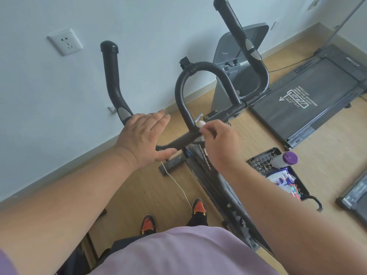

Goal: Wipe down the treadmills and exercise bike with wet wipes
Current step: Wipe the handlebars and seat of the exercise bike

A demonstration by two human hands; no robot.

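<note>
We pinch the wet wipe (201, 124) in our right hand (218, 139) against the exercise bike (184, 92) handlebar loop, scrubbing; our left hand (145, 135) lies flat, fingers straight, steadying the bar.

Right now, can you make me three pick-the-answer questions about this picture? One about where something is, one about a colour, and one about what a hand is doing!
1. Where is the black tray?
A. On the floor, right of the bike
B. On the treadmill belt
C. Hanging on the wall

2. What colour is the bottle cap?
A. Green
B. Purple
C. Yellow

3. What is the right hand doing?
A. Hanging loose
B. Lying flat on the floor
C. Pinching a white wipe against the handlebar

Answers:
1 A: the tray sits on the wooden floor, right of the bike frame.
2 B: the cap at the bottle's end is purple.
3 C: its fingers curl round the wipe at the bar, while the left hand rests open on the bar.
</note>
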